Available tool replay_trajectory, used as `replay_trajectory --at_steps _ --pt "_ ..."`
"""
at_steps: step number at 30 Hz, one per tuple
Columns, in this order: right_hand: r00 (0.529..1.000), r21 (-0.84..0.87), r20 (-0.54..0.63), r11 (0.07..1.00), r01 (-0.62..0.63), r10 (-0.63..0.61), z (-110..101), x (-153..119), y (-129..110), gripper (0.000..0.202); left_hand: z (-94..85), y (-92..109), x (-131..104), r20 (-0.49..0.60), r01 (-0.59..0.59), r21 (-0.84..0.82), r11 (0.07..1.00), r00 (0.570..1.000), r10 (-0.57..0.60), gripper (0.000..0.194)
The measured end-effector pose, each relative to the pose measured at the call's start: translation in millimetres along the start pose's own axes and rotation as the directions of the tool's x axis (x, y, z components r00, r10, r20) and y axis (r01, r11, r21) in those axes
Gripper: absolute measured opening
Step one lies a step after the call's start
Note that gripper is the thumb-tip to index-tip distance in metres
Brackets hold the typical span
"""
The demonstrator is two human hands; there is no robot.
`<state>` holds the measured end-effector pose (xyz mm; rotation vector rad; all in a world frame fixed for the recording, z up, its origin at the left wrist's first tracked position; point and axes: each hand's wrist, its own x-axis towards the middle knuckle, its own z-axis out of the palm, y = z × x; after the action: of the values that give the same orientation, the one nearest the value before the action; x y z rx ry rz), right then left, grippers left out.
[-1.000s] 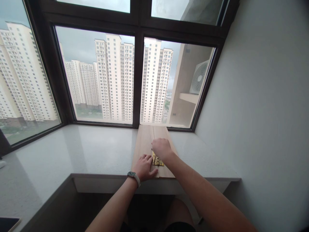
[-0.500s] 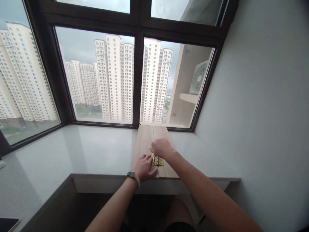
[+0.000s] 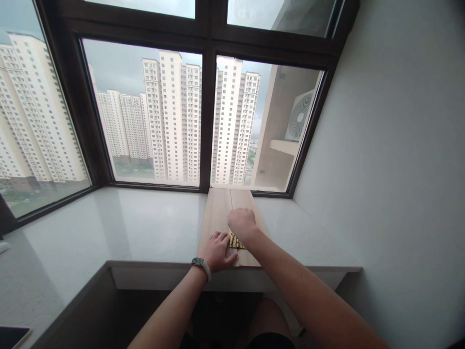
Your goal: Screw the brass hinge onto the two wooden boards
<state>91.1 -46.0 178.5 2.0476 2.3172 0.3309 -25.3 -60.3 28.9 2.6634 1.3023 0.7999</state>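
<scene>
Two pale wooden boards lie side by side on the white sill, the left board and the right board, with a thin seam between them. A brass-coloured hinge rests across the seam near the front end, partly covered by my hands. My left hand lies spread on the boards at the hinge's left side, thumb below it. Curled into a fist, my right hand is just above the far edge of the hinge. Whatever its fingers grip is hidden behind the hand.
The white sill surrounds the boards and ends at a front edge above my legs. A dark window frame stands behind, a grey wall to the right. A dark flat object lies at lower left.
My right wrist and forearm have swung a little to the left, turning the fist and covering more of the hinge. My left hand stays in place.
</scene>
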Motion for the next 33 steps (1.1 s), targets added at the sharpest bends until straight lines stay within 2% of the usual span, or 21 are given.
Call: replay_trajectory --at_steps 2,5,7,13,18,22,25,28,30,33 --pt "0.988 -0.043 -0.043 0.988 0.147 -0.149 0 -2 4 0.032 0.6 -1 0 -0.006 0.0 0.003 1.0 1.0 0.0 0.056" --pt "0.923 -0.119 -0.06 0.921 0.372 -0.38 -4 -7 12 0.042 1.5 -3 -1 -0.007 0.004 0.007 1.0 1.0 -0.004 0.058" --pt "0.899 -0.146 -0.038 0.892 0.427 -0.436 -7 -10 16 0.046 2.3 -4 -1 -0.005 0.007 0.008 1.0 1.0 -0.006 0.058" --pt "0.939 -0.14 -0.04 0.932 0.334 -0.342 -11 -17 20 0.041 2.6 -4 -1 0.0 0.013 0.006 1.0 1.0 -0.013 0.056" --pt "0.987 -0.06 -0.046 0.987 0.151 -0.154 -9 -15 14 0.035 1.6 -2 -1 0.012 0.018 0.005 1.0 1.0 -0.018 0.058" --pt "0.999 0.03 0.024 0.999 -0.043 0.042 -5 -6 8 0.049 1.6 -2 0 -0.003 0.009 0.008 1.0 1.0 -0.009 0.058" --pt "0.993 0.054 0.038 0.992 -0.11 0.108 -2 0 6 0.059 1.5 -2 0 -0.005 0.006 0.01 1.0 1.0 -0.006 0.057" --pt "0.996 0.022 0.013 0.996 -0.092 0.092 0 1 7 0.045 1.1 -1 0 0.004 0.015 0.014 1.0 1.0 -0.015 0.057" --pt "0.999 -0.012 -0.017 0.999 -0.032 0.032 0 -1 8 0.036 0.7 0 0 0.008 0.019 0.014 1.0 1.0 -0.019 0.058" --pt "0.982 -0.085 -0.044 0.98 0.179 -0.183 -4 -6 12 0.035 0.3 -1 -1 0.012 0.02 0.008 1.0 1.0 -0.02 0.059"
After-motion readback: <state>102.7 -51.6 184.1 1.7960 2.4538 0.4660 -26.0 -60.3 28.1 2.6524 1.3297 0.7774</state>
